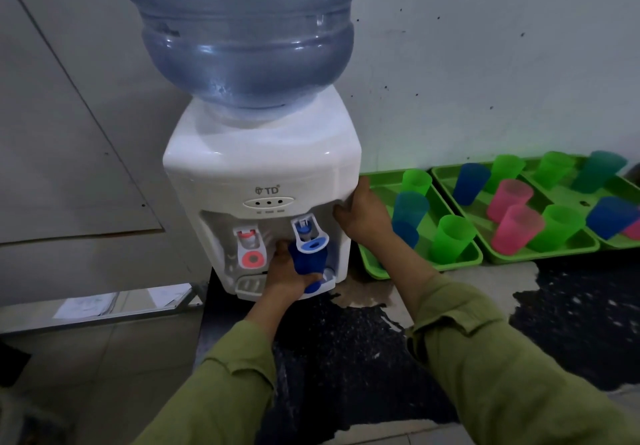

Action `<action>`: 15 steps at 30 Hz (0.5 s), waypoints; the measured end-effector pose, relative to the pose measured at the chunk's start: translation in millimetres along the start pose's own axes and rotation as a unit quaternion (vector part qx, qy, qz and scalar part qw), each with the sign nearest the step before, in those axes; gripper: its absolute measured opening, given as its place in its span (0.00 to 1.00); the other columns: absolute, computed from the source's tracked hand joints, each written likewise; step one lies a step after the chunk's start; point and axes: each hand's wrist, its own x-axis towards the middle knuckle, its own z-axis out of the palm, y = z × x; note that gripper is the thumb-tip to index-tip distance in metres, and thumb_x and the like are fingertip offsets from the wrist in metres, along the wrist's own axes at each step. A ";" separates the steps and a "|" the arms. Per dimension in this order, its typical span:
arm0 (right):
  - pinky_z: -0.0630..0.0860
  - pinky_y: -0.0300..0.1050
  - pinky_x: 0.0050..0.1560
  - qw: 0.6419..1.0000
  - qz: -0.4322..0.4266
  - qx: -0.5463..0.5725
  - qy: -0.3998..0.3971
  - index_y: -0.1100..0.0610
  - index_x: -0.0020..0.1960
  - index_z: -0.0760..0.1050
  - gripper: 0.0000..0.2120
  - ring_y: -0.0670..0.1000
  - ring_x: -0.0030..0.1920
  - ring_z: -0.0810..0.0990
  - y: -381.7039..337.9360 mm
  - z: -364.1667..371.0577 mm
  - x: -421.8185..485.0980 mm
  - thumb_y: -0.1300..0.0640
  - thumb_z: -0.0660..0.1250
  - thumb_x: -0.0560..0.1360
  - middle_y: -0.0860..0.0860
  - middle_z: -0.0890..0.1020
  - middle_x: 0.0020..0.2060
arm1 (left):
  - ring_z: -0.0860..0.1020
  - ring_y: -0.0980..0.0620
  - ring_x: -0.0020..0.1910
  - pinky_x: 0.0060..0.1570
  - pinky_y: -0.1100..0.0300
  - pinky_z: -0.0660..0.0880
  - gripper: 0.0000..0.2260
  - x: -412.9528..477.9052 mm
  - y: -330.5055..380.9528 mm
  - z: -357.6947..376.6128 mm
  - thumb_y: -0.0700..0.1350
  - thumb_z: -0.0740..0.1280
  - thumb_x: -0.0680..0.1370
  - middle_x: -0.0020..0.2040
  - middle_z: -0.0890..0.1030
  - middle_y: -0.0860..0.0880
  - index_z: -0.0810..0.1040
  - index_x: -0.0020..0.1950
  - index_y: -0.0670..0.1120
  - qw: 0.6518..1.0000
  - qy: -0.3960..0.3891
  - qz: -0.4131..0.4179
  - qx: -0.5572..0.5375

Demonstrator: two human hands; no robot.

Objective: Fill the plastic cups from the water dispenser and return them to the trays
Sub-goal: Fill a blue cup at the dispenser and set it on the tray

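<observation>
A white tabletop water dispenser (263, 167) stands at the back left corner of a dark speckled counter (346, 340), against a pale wall, with a large blue water bottle (239, 29) upended in its top. On its front, a red tap (250, 247) sits on the left and a blue tap (310, 235) on the right, above a white drip tray (249, 285). The left hand (284, 271), in an olive green sleeve, has its fingers wrapped round a blue cup (308, 261) and holds it under the blue tap, the rim against the tap's lever and the base just above the drip tray. The right hand (362, 212) grips the dispenser's right front corner, its fingers curled round the edge. Just right of the dispenser, along the counter's back edge, three green trays sit side by side and touching. The near tray (460, 257) carries four upright cups: two green and two blue. The middle tray (554, 249) carries five: a blue, two green and two pink. The far tray (571, 198), cut off by the right side of the view, carries a green cup, a teal cup, a blue cup and part of a pink one. Whether the cups on the trays hold water cannot be told.
</observation>
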 end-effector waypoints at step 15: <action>0.74 0.54 0.47 1.000 0.005 0.005 -0.002 0.63 0.62 0.61 0.22 0.64 0.52 0.77 -2.2 0.5 0.0 0.56 0.66 0.74 0.63 0.76 0.53 | 0.70 0.44 0.65 0.61 0.58 0.66 0.34 -0.4 0.4 -0.5 0.41 0.78 0.64 0.65 0.71 0.42 0.64 0.63 0.40 1.000 -0.006 -0.006 -0.009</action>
